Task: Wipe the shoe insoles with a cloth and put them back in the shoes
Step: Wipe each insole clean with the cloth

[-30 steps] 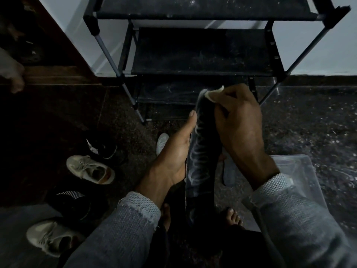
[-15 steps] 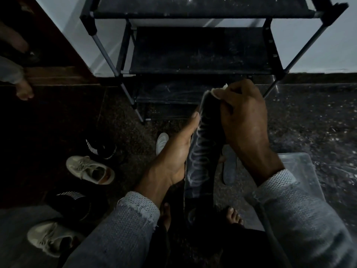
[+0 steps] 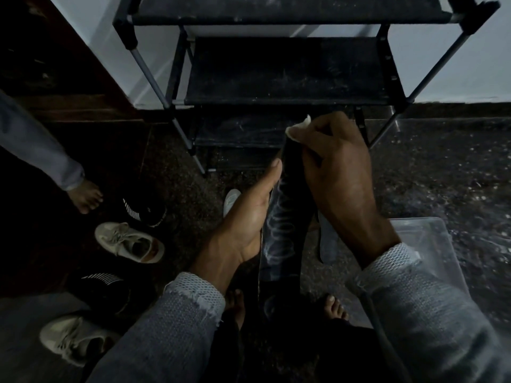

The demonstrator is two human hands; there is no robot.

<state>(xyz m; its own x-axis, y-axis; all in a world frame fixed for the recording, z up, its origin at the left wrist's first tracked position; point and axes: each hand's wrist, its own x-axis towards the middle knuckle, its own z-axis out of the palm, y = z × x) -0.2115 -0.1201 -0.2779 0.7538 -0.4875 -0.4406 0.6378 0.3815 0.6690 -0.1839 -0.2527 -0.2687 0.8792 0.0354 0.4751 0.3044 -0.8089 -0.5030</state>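
Note:
A long dark insole [image 3: 280, 233] with pale wavy marks stands on end in front of me. My left hand [image 3: 249, 217] holds its left edge, thumb stretched up along it. My right hand [image 3: 337, 175] grips a small pale cloth [image 3: 300, 127] against the insole's top end. Two more insoles lie on the floor: a light one [image 3: 231, 200] behind my left hand and a grey one [image 3: 327, 244] under my right wrist. Two beige sneakers [image 3: 130, 241] [image 3: 69, 338] and two black striped shoes [image 3: 143, 211] [image 3: 102, 286] sit on the floor at the left.
A black shoe rack [image 3: 287, 70] with bare shelves stands against the wall ahead. A clear plastic bin [image 3: 431, 244] sits on the floor at my right. My bare feet [image 3: 334, 306] are below the insole. Another person's bare foot [image 3: 87, 196] is at the far left.
My right hand with the cloth stays at the insole's top end, shifting only slightly. The other person's foot at the left has stepped closer to the shoes.

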